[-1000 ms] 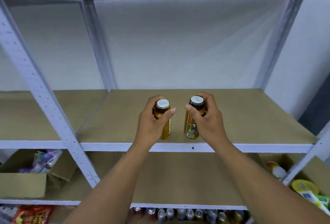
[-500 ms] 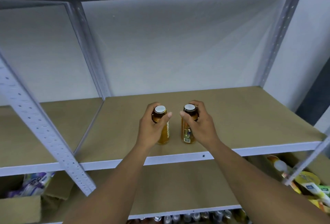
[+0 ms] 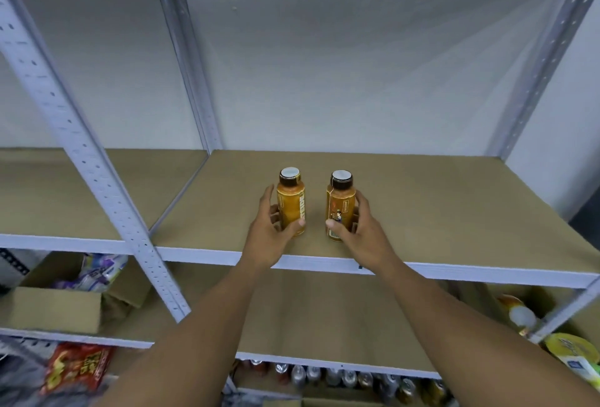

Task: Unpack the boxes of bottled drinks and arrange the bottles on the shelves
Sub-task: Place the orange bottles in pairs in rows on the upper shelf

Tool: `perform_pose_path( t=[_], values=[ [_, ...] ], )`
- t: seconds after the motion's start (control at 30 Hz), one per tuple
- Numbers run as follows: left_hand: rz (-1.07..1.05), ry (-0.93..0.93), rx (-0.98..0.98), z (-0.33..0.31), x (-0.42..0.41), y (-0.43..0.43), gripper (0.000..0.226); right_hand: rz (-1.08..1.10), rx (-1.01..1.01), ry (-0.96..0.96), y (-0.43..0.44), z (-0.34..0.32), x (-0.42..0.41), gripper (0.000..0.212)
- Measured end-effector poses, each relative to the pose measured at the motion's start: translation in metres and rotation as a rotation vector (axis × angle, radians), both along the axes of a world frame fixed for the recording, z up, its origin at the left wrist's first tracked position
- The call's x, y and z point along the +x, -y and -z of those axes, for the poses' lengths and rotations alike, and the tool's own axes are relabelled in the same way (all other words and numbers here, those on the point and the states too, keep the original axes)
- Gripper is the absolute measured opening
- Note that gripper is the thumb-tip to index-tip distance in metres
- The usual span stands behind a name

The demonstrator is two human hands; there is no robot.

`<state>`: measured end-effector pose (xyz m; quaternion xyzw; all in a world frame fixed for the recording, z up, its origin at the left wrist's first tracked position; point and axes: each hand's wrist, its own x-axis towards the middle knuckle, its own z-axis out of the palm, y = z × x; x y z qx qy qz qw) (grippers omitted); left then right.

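Bottles, two, stand upright and apart near the front of the brown shelf board (image 3: 438,211). The left hand (image 3: 271,234) cups the left bottle (image 3: 291,203) low and the right hand (image 3: 363,234) cups the right bottle (image 3: 340,202), thumbs in front, fingers curled behind. A white wall (image 3: 357,65) backs the grey rack (image 3: 81,146).

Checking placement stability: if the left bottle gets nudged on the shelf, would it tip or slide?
Tall and narrow-based, the left bottle probably tips under a high nudge. The shelf board looks matte, so sliding seems unlikely. Round-bodied, it may then roll.
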<state>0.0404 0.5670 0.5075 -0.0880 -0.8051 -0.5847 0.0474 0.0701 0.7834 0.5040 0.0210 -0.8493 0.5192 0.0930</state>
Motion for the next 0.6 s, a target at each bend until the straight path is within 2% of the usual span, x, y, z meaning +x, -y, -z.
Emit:
perform_pose_path(
  t=[0.23,0.6],
  values=[
    [-0.05,-0.027,-0.074,-0.004,0.003,-0.012,0.091,-0.034,-0.004,-0.005,-0.007,0.0,-0.005,0.081],
    [0.009,-0.015,-0.16,0.0,-0.022,-0.023,0.095,-0.014,0.032,0.019,-0.005,-0.003,-0.028,0.08]
  ],
)
